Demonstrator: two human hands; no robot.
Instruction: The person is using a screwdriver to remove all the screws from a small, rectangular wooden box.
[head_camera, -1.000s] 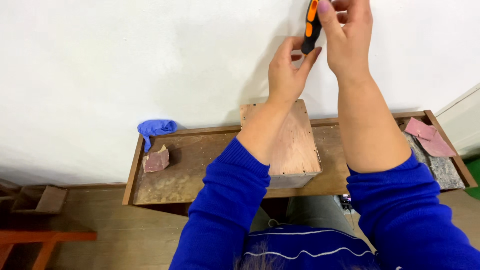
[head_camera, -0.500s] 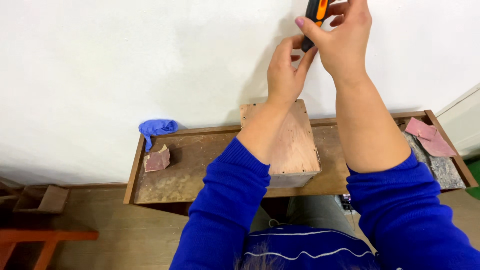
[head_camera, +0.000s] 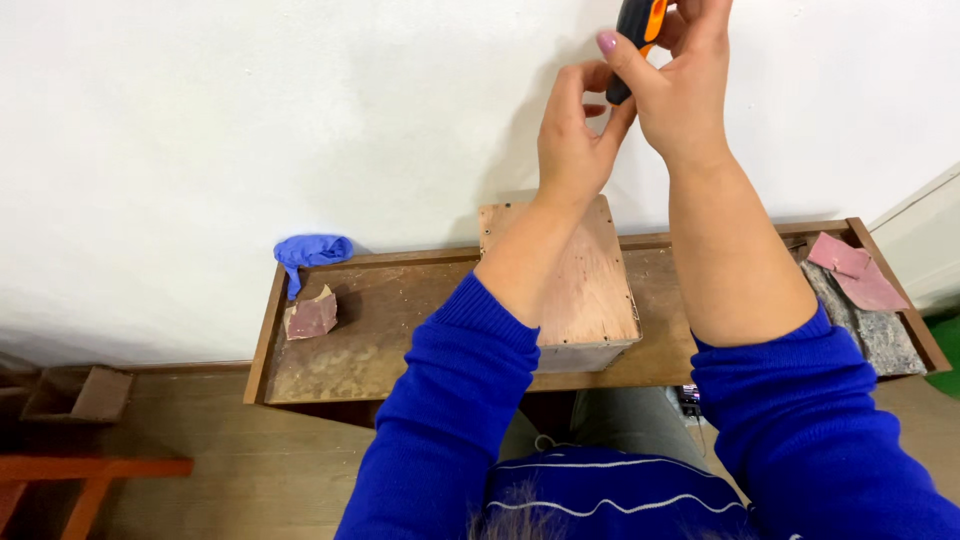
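Note:
Both hands are raised in front of the white wall, above a wooden box (head_camera: 585, 290) that stands on a long wooden tray table (head_camera: 400, 320). My right hand (head_camera: 685, 75) grips a black and orange tool handle (head_camera: 632, 30), whose top runs out of the frame. My left hand (head_camera: 575, 135) is just below and left of it, with its fingertips pinched at the lower end of the tool. What the left fingers pinch is too small to tell. Both forearms are bare, with blue sleeves pushed up.
A crumpled blue glove (head_camera: 312, 250) lies at the table's back left corner. A small reddish sanding block (head_camera: 312, 316) sits near it. Pink sandpaper sheets (head_camera: 850, 268) and a grey pad (head_camera: 870, 325) lie at the right end. Wooden pieces (head_camera: 85, 395) stand on the floor at left.
Both hands stayed in place against the wall. My right hand shifted its grip a little up the tool, so less of the orange handle shows.

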